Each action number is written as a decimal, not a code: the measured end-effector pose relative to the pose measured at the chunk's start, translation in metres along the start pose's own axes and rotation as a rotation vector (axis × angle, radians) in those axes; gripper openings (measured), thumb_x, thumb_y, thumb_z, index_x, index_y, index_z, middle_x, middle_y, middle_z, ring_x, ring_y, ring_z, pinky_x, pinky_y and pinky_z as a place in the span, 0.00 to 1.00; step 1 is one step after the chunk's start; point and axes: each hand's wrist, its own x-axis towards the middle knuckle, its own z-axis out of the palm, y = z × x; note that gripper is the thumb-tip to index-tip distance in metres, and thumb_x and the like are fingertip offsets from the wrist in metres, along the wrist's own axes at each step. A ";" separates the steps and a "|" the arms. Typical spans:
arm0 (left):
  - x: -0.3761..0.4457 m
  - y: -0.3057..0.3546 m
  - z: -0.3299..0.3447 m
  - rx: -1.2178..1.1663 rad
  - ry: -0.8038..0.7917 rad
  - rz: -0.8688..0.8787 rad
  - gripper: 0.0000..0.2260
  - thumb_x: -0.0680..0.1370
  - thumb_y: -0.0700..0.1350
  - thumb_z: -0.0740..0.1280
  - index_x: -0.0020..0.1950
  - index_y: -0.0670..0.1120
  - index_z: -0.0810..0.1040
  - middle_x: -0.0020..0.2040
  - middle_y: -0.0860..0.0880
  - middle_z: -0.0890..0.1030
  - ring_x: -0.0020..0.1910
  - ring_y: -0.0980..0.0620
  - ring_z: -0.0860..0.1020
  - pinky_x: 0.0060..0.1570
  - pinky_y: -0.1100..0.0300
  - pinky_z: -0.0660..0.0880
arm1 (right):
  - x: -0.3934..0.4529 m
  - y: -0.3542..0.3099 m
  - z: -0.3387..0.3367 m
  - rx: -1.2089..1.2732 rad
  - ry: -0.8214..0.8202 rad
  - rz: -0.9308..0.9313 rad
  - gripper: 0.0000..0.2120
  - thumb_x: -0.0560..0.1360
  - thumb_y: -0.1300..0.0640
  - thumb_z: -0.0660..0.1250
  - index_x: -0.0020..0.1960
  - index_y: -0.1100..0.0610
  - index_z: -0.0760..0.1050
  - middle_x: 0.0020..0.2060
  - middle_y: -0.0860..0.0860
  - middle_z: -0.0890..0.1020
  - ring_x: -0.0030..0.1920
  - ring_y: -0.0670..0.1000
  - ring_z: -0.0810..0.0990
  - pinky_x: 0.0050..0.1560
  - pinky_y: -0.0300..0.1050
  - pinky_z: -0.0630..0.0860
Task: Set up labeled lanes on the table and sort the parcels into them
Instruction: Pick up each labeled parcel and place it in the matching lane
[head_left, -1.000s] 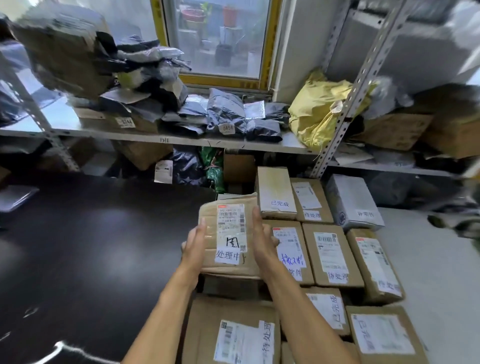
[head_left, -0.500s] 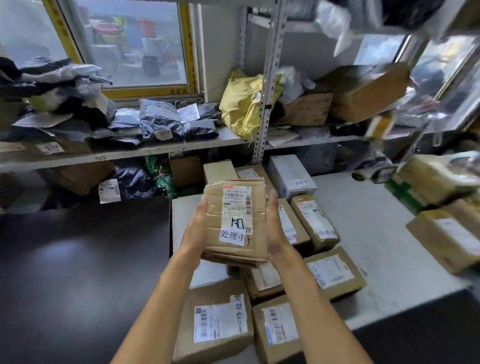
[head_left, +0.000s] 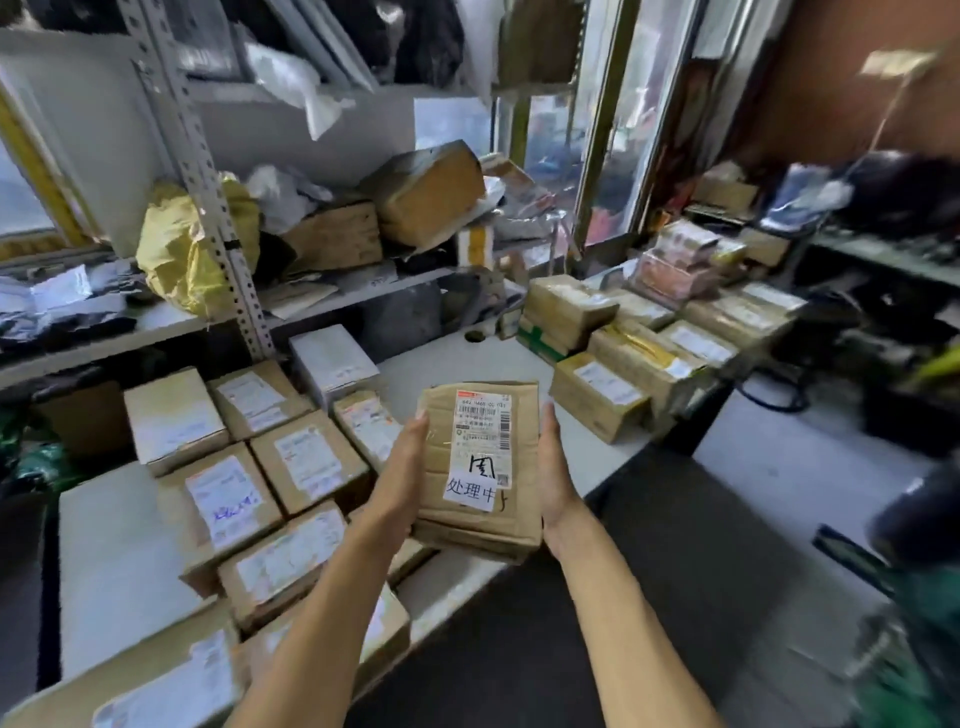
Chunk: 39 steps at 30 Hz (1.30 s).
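While both hands are raised over the table (head_left: 457, 364), a brown parcel (head_left: 480, 470) sits between them, lifted clear of the surface. Left hand (head_left: 402, 470) grasps its left edge, fingers running up the side and palm under the near corner; right hand (head_left: 553, 467) clasps the right edge the same way. Its top faces up, showing a printed shipping label (head_left: 482, 423) and a white sticker (head_left: 470, 491) with handwritten characters (a pen mark sits just above it). Below and left of the parcel, boxes (head_left: 306, 460) lie in rows on the table, labels up. Well apart, at the far right of the table, another stack of boxes (head_left: 631, 351) sits, blurred.
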 end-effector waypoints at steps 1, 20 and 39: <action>0.000 -0.004 0.025 0.012 -0.029 0.000 0.22 0.85 0.58 0.52 0.52 0.50 0.82 0.43 0.50 0.88 0.38 0.55 0.86 0.38 0.61 0.78 | -0.007 -0.006 -0.023 0.018 0.042 0.017 0.41 0.74 0.20 0.49 0.75 0.43 0.73 0.71 0.50 0.79 0.71 0.53 0.77 0.72 0.59 0.73; 0.068 -0.042 0.355 0.160 -0.555 -0.006 0.27 0.78 0.70 0.59 0.68 0.54 0.76 0.60 0.51 0.84 0.61 0.51 0.82 0.67 0.47 0.73 | -0.035 -0.045 -0.336 0.203 0.520 0.021 0.34 0.79 0.27 0.44 0.67 0.44 0.78 0.60 0.48 0.84 0.56 0.48 0.82 0.44 0.45 0.78; 0.260 0.009 0.580 0.315 -0.767 0.006 0.25 0.82 0.67 0.53 0.69 0.54 0.76 0.61 0.54 0.83 0.64 0.54 0.77 0.65 0.54 0.68 | 0.126 -0.143 -0.519 0.252 0.763 -0.021 0.30 0.82 0.29 0.44 0.69 0.42 0.74 0.70 0.51 0.78 0.54 0.48 0.79 0.50 0.45 0.74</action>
